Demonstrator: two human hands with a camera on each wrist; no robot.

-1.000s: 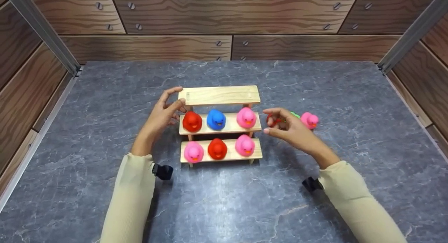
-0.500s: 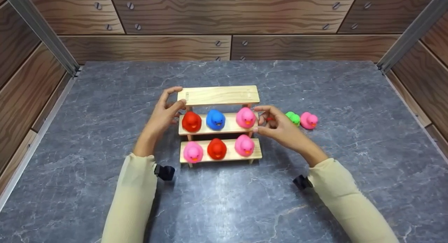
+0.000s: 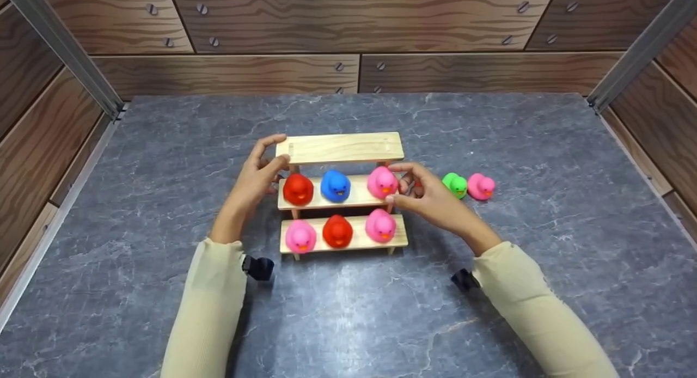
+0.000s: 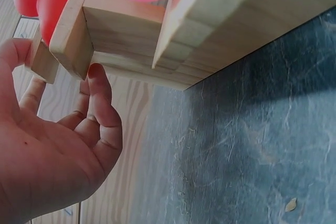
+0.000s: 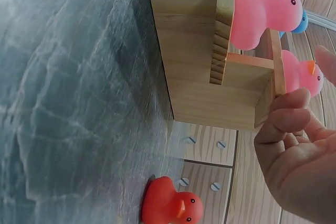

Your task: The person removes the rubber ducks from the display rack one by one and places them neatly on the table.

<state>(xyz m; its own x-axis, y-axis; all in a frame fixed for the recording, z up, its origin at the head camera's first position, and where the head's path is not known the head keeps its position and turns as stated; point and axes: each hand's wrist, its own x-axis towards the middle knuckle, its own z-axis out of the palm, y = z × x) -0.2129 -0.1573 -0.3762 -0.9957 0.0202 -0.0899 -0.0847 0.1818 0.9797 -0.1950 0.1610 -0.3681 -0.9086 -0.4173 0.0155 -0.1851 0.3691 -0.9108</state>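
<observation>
A three-tier wooden display stand (image 3: 340, 148) stands on the table. On its middle tier sit a red rubber duck (image 3: 298, 189), a blue one and a pink rubber duck (image 3: 382, 182). The bottom tier bears pink, red and pink ducks. My left hand (image 3: 251, 179) pinches the left end of the top board, thumb in front and index finger behind. At the right end of the middle tier, my right hand (image 3: 435, 203) has thumb and index finger around the pink duck's side. In the right wrist view its curled fingers (image 5: 286, 116) lie by the board's end.
A green duck (image 3: 455, 186) and a pink duck (image 3: 481, 187) stand on the table right of the stand. A red duck (image 5: 170, 203) on the table shows in the right wrist view, mostly hidden by my hand from above. Wood-patterned walls enclose the table.
My right hand has moved left from over the table ducks to the middle tier's pink duck, uncovering the green duck. The left hand keeps its hold on the stand.
</observation>
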